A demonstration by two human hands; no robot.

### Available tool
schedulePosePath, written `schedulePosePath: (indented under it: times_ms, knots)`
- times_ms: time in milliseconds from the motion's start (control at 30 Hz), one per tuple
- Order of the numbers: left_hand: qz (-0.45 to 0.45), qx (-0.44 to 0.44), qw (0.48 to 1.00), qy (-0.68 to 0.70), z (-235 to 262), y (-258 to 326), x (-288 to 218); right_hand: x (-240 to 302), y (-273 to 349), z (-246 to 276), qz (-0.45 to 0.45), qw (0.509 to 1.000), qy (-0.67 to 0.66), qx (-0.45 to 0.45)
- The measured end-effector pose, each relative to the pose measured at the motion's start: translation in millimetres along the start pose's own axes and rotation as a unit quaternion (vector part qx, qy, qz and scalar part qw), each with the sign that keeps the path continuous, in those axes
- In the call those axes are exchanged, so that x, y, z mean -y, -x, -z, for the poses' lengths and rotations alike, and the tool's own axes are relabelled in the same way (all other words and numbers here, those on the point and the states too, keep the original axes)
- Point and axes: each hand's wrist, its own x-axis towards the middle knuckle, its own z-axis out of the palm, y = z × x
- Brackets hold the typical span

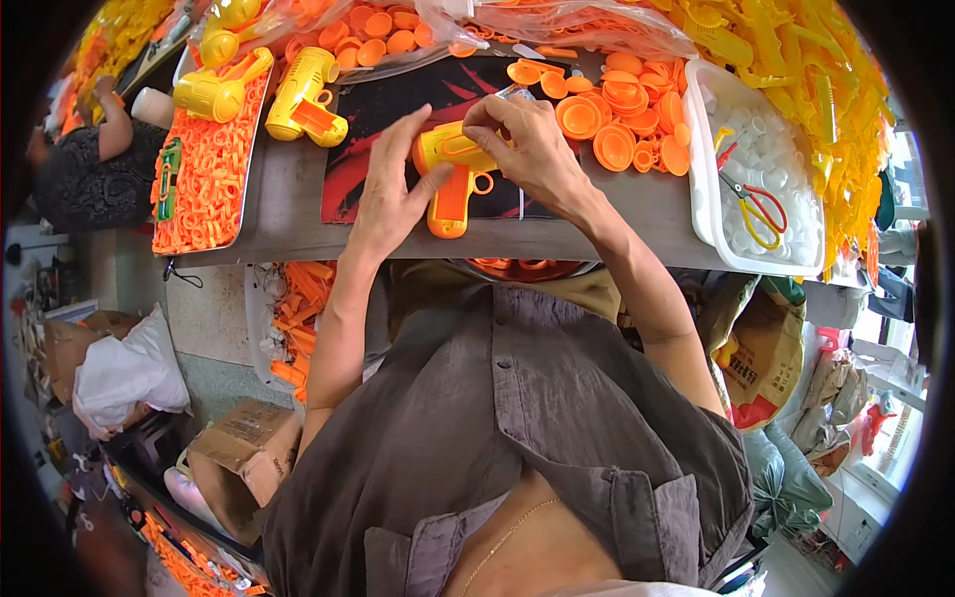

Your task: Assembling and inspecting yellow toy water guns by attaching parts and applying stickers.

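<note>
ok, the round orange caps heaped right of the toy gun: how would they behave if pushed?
The orange caps look like thin moulded plastic, so probably light and stiff. They are round and loosely heaped, so a push would likely scatter them, some rolling. Smooth surfaces suggest they slide easily on the table.

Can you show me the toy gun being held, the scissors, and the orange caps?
toy gun [450,177]: head view, orange grip.
scissors [758,209]: head view, crossing handles.
orange caps [609,127]: head view, pile's middle.
</note>
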Motion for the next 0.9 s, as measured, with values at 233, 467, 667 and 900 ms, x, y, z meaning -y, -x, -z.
schedulePosePath:
  times_ms: [233, 467, 667, 900]
  knots:
    - [0.06, 0.037, 0.997, 0.038, -2.6, 5.2, -5.3, 3.5, -1.2, -7.6, -0.005, 0.999, 0.034, -0.014]
    - [0.265, 0.011, 0.934, 0.24, -10.2, -1.8, 3.2, 8.6, -0.6, -19.1, -0.016, 0.99, 0.137, -0.007]
    - [0.236, -0.008, 0.948, 0.214, -8.7, 1.9, 1.1, -31.1, -3.7, 21.6, -0.061, 0.974, 0.181, -0.121]
    - [0.217, -0.008, 0.958, 0.189, -10.5, 2.6, 4.0, -82.7, -14.6, 28.3, -0.091, 0.956, 0.278, 0.017]
